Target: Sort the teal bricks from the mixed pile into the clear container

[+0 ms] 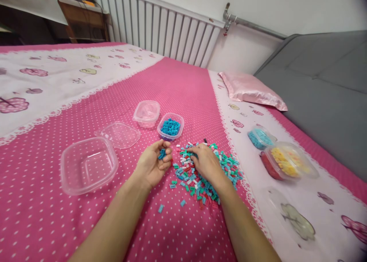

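Observation:
My left hand (155,160), palm turned up and fingers curled, cups several small blue building bricks (162,153). Just beyond it stands a small clear tub (182,129) partly filled with blue bricks (170,127). Reaching into a loose pile of mixed bricks (229,164), my right hand (205,160) has its fingers bent down among the pieces. Teal, green, white and red bricks make up the pile. Whether the right fingertips pinch a brick cannot be made out. A few stray bricks (161,208) lie nearer to me on the pink dotted bedspread (177,239).
At left are a large clear tub (88,189) and a clear lid (122,135). A small lidded tub (146,113) stands behind. To the right sit tubs of light-blue bricks (259,137), yellow bricks (283,162) and red bricks (269,166). A pink pillow (252,88) lies farther back.

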Demonstrator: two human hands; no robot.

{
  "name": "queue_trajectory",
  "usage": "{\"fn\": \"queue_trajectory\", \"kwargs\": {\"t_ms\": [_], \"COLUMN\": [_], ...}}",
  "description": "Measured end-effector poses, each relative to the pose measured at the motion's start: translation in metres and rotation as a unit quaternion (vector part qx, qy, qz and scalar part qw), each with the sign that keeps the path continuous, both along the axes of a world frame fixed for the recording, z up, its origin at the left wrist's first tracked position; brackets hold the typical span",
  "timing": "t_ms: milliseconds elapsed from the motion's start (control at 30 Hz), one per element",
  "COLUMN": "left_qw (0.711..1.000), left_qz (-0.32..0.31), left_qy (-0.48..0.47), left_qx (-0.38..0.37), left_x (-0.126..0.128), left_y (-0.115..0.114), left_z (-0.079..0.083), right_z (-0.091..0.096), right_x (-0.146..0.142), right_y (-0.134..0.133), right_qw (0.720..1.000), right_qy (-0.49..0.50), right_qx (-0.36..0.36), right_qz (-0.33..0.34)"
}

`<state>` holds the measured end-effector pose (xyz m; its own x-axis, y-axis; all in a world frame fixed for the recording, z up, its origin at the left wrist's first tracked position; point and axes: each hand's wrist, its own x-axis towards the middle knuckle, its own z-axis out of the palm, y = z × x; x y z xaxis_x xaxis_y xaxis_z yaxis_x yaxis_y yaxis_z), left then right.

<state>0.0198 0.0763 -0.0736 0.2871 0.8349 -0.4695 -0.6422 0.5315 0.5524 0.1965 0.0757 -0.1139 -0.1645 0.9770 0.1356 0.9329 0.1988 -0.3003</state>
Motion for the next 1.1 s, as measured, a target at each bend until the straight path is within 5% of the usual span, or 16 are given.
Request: {"fn": "queue_trajectory", "kwargs": {"t_ms": [667,1100], "left_qw": [1.000,0.998], "left_qz": [0.006,-0.005], "left_qy": [0.000,-0.022], "left_qx": [0.003,-0.055], "left_x": [0.000,0.007], "left_y": [0.000,-0.002], "left_z": [-0.002,0.002], "right_z": [-0.001,0.031], "right_x": [-0.001,0.010], "right_y": [0.001,-0.006], "right_qw": [0.997,0.975], "right_qy": [0.056,0.195], "right_qx": [-0.032,0.099], "right_qz": [0.028,-0.041]}}
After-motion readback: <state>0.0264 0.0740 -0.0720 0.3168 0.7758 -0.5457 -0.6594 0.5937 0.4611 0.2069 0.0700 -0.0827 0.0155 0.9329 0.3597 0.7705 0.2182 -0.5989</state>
